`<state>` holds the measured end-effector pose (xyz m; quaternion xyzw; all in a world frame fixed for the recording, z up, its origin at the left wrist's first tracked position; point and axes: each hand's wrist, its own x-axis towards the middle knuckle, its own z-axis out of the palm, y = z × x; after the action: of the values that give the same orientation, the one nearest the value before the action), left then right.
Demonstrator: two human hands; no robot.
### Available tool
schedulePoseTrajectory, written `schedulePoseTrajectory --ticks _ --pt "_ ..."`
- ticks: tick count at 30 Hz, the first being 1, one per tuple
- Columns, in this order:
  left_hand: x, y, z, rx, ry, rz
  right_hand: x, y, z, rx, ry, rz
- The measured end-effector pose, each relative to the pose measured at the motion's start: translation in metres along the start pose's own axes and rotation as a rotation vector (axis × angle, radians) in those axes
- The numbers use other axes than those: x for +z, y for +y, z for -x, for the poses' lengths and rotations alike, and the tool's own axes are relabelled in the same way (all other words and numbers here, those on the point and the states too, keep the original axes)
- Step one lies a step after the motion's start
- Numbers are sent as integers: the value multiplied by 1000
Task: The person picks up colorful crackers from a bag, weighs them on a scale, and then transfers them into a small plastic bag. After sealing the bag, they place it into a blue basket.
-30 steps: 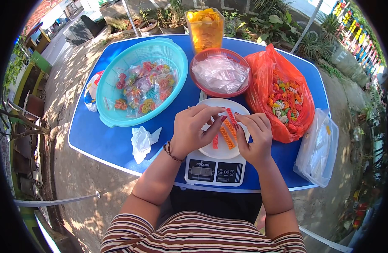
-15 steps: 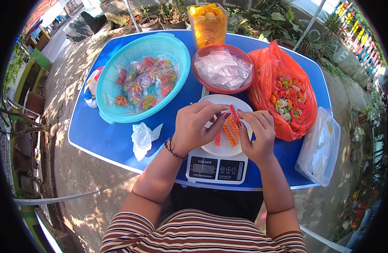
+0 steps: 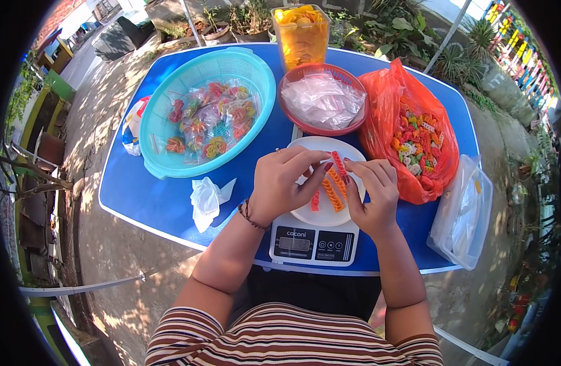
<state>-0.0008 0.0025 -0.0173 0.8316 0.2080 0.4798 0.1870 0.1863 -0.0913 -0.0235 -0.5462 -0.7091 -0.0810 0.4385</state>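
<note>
Above the white round plate point(image 3: 357, 213) of a kitchen scale point(image 3: 314, 259), my left hand point(image 3: 286, 183) and my right hand point(image 3: 377, 192) come together in fingertip pinches. Between them is a red ridged, twisted snack strip point(image 3: 338, 162), gripped from both sides. Orange strips of the same kind point(image 3: 333, 195) and a pinkish-red one point(image 3: 315, 200) lie on the plate beneath my fingers. My left hand covers part of the plate. The digits on the scale's display point(image 3: 294, 244) are too faint to read.
Around the scale on the blue table point(image 3: 152, 204) stand a turquoise basket point(image 3: 151, 131) of filled bags, a red basket point(image 3: 361, 124) of clear bags, an orange plastic bag point(image 3: 378, 91) of colourful snacks, a tub of yellow chips point(image 3: 302, 39), a clear box point(image 3: 460, 222) and crumpled white plastic point(image 3: 207, 201).
Almost nothing differs. Both hands keep their pinch on the red strip above the plate, and the objects on the table have not moved.
</note>
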Motion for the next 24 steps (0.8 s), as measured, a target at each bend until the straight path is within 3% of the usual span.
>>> schedulePoseTrajectory --ticks 24 --pt "-3 4 -4 -70 -5 -67 5 4 0 3 -25 19"
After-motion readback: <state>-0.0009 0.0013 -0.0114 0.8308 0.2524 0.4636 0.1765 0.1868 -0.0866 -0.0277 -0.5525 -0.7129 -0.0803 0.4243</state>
